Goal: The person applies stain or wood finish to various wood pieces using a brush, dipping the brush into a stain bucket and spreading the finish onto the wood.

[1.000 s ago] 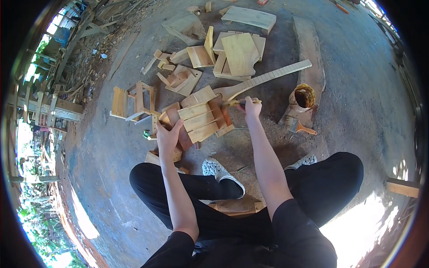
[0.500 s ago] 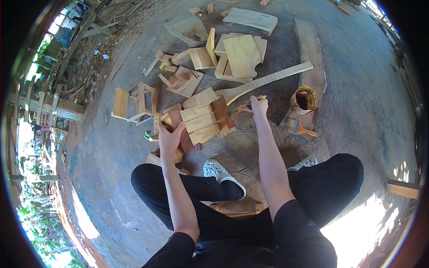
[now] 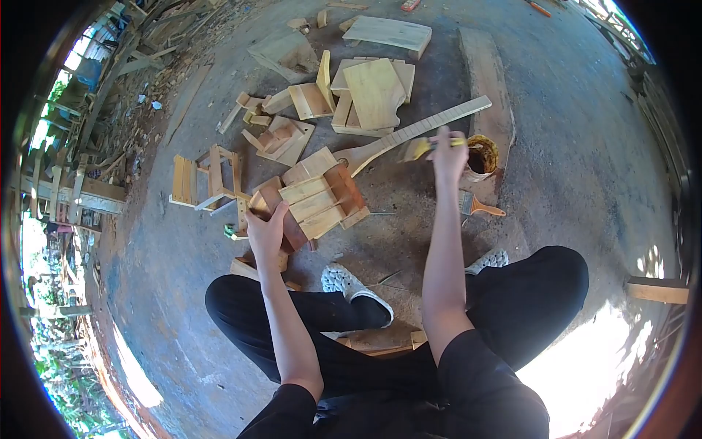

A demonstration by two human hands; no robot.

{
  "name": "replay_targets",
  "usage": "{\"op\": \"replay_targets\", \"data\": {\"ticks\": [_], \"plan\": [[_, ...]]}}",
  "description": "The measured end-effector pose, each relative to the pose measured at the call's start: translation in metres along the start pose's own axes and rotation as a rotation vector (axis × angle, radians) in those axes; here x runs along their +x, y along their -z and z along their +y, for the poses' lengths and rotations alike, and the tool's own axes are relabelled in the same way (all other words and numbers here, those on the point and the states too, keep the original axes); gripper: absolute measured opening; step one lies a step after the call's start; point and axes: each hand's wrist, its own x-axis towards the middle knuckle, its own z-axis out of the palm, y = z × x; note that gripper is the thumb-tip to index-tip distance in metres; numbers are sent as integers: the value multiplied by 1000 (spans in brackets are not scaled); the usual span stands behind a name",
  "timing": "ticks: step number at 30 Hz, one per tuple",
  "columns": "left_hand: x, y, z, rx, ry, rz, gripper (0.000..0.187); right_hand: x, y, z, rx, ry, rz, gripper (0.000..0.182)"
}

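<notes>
My left hand is closed on the left edge of a small slatted wooden piece, whose end boards are stained reddish brown and whose slats are pale. In my right hand is a paintbrush with a yellow handle, bristles pointing left, somewhat blurred. That hand is just left of a stained can with dark liquid inside. A second paintbrush with an orange-brown handle lies below the can. Beyond the slatted piece, a guitar-shaped wooden piece extends its long neck to the upper right.
Small wooden assemblies and a rack-like wooden frame stand on the concrete floor. A long plank lies under the can. Scrap wood lines the left side; my feet are close below the slatted piece.
My right hand has moved with the paintbrush from the slatted piece's stained end up and right, towards the can. My left hand still holds the piece. The whole view has shifted slightly.
</notes>
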Motion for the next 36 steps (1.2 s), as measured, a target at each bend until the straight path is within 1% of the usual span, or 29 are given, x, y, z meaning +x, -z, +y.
{"op": "replay_targets", "data": {"ticks": [1, 2, 3, 4, 5, 7, 8, 9, 11, 12, 14, 16, 17, 19, 20, 21, 22, 23, 24, 25, 26, 27, 28, 30, 31, 32, 33, 35, 36], "plan": [[1, -2, 0, -27, -26, -2, 111, 10, 17, -11, 16, 9, 73, 31], [-1, -3, 3, -32, -31, -7, 111, 17, 31, -25, 58, 17, 209, 36], [-4, -5, 8, -32, -8, 19, 110, 20, 47, -38, -6, 56, 336, 41], [-7, -5, 13, -31, 17, 47, 108, 26, 63, -38, -31, 93, 420, 42], [-10, -6, 19, -31, 17, 45, 108, 32, 78, -37, -32, 94, 421, 42], [-17, -6, 34, 197, 98, 147, 107, 38, 97, -30, -380, 168, 550, 39], [-20, -5, 38, 203, 99, 149, 107, 36, 104, -27, -470, 108, 521, 32], [-23, -3, 43, 212, 91, 166, 107, 36, 108, -18, -469, 101, 520, 32], [-21, -3, 43, 223, 81, 185, 107, 40, 116, 15, -679, 150, 390, 26], [-19, -4, 43, 253, 51, 197, 110, 38, 116, 22, -733, 121, 318, 23], [-16, -4, 42, 286, 23, 211, 112, 34, 113, 37, -746, 102, 281, 22], [-21, -2, 61, 283, 70, 122, 115, 30, 106, 36, -796, 78, 233, 23], [-21, -4, 63, 284, 73, 127, 115, 29, 104, 34, -793, 79, 228, 23], [-24, -8, 67, 269, 45, 142, 118, 25, 96, 20, -726, 119, 343, 27], [-28, -8, 69, 240, 30, 122, 117, 24, 92, 12, -725, 121, 343, 27], [-26, -10, 65, 239, 31, 120, 117, 20, 87, 3, -670, 185, 438, 27], [-22, -15, 56, 191, -11, 165, 111, 16, 80, -7, -613, 249, 532, 27], [-18, -20, 48, 143, -54, 212, 105, 12, 72, -17, -614, 250, 532, 27], [-15, -23, 43, 143, -52, 212, 105, 6, 62, -28, -502, 332, 536, 26], [-12, -26, 39, 112, -97, 241, 95, 1, 54, -31, -390, 411, 539, 26], [-10, -28, 35, 79, -142, 271, 87, 2, 43, -26, -263, 418, 492, 23], [-6, -31, 29, 79, -142, 273, 87, -7, 26, -31, -72, 321, 412, 24], [-3, -35, 23, 72, -160, 301, 84, -17, 12, -36, -42, 230, 310, 24], [-2, -36, 20, 65, -178, 328, 82, -29, -20, -10, 142, 120, 81, 21], [-5, -36, 23, 82, -169, 328, 80, -42, -34, -2, 186, -10, -66, 19], [-6, -36, 25, 99, -161, 329, 78, -51, -50, 14, 139, -116, -210, 20], [-8, -36, 26, 101, -161, 330, 78, -69, -65, 23, 200, -207, -311, 25], [-12, -37, 29, 155, -203, 372, 75, -98, -92, 56, 102, -214, -449, 23], [-11, -40, 26, 163, -219, 398, 74, -112, -102, 66, 104, -215, -454, 23]]}}
